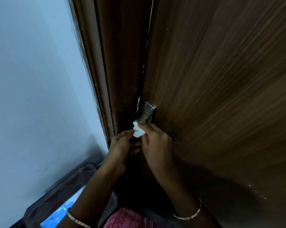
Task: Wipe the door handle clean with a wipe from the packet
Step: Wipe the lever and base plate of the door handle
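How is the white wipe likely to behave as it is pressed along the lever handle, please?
The wipe, bunched in the right hand, looks soft and floppy, so it should mould around the lever handle. It probably weighs almost nothing and may slip unless pinched.

brown door, white wipe, pale blue wall

door [221,79] streaked brown woodgrain; wipe [138,131] white; handle [146,112] dull silver; wall [37,79] pale blue; packet [63,209] bright blue

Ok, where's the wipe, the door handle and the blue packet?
wipe [138,131]: head view, middle of the crumpled white wad.
door handle [142,118]: head view, the metal lever.
blue packet [68,205]: head view, its glossy top face.
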A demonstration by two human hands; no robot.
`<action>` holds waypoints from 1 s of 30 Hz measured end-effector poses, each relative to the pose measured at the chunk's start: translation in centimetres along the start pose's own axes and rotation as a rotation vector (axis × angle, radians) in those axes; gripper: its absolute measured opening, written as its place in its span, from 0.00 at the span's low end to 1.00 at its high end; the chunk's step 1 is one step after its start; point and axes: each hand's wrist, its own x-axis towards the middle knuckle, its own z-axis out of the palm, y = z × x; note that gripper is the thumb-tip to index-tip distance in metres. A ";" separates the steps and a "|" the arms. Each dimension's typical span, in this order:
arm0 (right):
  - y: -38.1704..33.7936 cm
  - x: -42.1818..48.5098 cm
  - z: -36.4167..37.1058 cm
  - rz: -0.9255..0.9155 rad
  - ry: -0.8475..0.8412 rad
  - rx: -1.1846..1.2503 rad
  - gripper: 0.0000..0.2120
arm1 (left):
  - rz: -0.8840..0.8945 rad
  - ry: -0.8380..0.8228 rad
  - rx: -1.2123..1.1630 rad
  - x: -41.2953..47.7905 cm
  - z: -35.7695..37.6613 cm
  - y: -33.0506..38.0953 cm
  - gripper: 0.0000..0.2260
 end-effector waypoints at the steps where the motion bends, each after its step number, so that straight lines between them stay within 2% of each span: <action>1: 0.5 -0.5 -0.2 0.016 0.012 0.019 0.18 | -0.004 -0.003 0.009 0.1 0.0 0.0 0.09; 5: 3.0 -3.9 -1.3 0.041 0.184 0.102 0.18 | -0.001 -0.022 0.052 0.2 0.0 -0.2 0.10; 8: 4.7 -5.9 -1.7 0.198 0.262 0.383 0.18 | -0.009 -0.013 0.041 0.3 0.0 -0.3 0.09; 10: 5.4 -6.3 -1.2 0.471 0.215 0.737 0.14 | -0.007 -0.011 0.038 0.3 0.1 -0.2 0.08; 11: 5.8 -6.2 -0.8 0.676 0.159 0.971 0.12 | 0.000 -0.009 0.040 0.1 0.1 -0.2 0.07; 13: 6.4 -5.0 0.5 1.109 -0.050 1.462 0.11 | 0.043 0.018 0.067 -0.2 0.1 -0.1 0.08; 14: 6.6 -4.2 1.2 1.270 -0.143 1.612 0.12 | 0.079 0.038 0.087 -0.3 0.1 -0.2 0.10; 16: 6.3 -2.3 2.6 1.427 -0.248 1.709 0.09 | 0.166 0.073 0.123 -0.8 0.2 -0.3 0.13; 18: 5.4 -0.3 4.0 1.469 -0.248 1.730 0.07 | 0.250 0.086 0.177 -1.2 0.1 -0.3 0.17; 20: 4.6 1.1 5.1 1.479 -0.179 1.779 0.09 | 0.333 0.076 0.285 -1.5 -0.1 -0.1 0.21; 23: 4.0 2.3 5.3 1.459 -0.113 1.930 0.06 | 0.460 0.041 0.438 -1.9 -0.3 0.2 0.21; 26: 4.1 2.6 4.3 1.420 -0.058 2.063 0.09 | 0.516 0.027 0.506 -1.9 -0.3 0.5 0.22; 30: 4.4 2.1 2.8 1.446 -0.027 2.084 0.15 | 0.549 0.037 0.606 -1.4 -0.5 0.7 0.26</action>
